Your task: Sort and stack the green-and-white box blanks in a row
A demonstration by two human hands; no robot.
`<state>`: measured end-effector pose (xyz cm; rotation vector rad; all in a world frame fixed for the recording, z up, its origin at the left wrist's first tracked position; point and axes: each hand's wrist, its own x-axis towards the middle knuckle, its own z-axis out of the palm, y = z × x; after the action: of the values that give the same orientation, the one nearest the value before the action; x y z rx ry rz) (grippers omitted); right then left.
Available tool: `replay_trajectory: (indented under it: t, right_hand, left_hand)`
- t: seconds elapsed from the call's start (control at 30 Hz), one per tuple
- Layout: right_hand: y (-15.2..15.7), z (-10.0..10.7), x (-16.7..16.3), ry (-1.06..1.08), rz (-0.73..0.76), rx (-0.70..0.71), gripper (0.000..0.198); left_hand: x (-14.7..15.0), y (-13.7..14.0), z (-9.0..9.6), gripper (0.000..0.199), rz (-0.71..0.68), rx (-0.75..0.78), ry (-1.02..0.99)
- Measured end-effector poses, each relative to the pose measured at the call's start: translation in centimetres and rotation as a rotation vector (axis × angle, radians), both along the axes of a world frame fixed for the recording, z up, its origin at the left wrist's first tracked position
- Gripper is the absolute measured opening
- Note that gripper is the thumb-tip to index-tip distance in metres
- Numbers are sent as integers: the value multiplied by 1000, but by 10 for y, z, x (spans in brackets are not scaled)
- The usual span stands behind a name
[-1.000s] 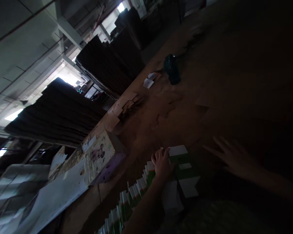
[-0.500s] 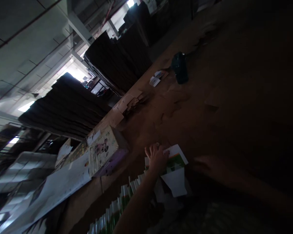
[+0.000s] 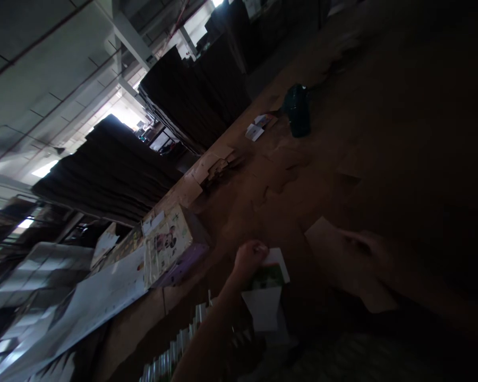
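My left hand [image 3: 250,257] is closed on the upper corner of a white and green cardboard piece [image 3: 267,310], its fingers curled at the edge. The piece has a green printed band and a pale flap hanging toward me. To the right, in deep shade, my right hand [image 3: 364,243] pinches the edge of a flat, pale brownish sheet [image 3: 330,249], which is tilted and apart from the white and green piece. Under and beside my left forearm runs a row of upright folded cards [image 3: 177,347] with shiny pale edges.
A box with a cartoon print [image 3: 169,239] stands left of my left hand, beside a long white sheet [image 3: 107,286]. Farther along the brown table [image 3: 271,180] are a dark green jug-like container [image 3: 298,110] and small white papers [image 3: 255,131]. Tall dark stacks [image 3: 115,175] rise beyond.
My left hand has curled its fingers, and the white and green piece has shifted left and toward me. My right hand, empty-looking before, now holds the brownish sheet.
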<state>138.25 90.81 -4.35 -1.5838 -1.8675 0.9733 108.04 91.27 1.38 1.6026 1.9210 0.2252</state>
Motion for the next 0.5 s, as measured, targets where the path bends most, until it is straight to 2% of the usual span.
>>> replay_trajectory:
  t: [0.1, 0.2, 0.27, 0.37, 0.5]
  right_hand:
    - [-28, -27, -44, 228, 186, -11, 53]
    - [-54, -61, -85, 161, 259, -58, 56]
    - [-65, -77, -100, 75, 256, -75, 59]
    - [-72, -88, -105, -8, 268, -42, 60]
    - [-73, -89, -103, -78, 275, 45, 55]
  left_hand:
    - [9, -18, -7, 12, -31, 49, 256]
    - [17, -24, -13, 15, 9, 70, 341]
    - [19, -24, -17, 16, 15, 58, 346]
    - [18, -23, -20, 16, 7, 46, 364]
    - [19, -25, -21, 18, -31, 39, 400]
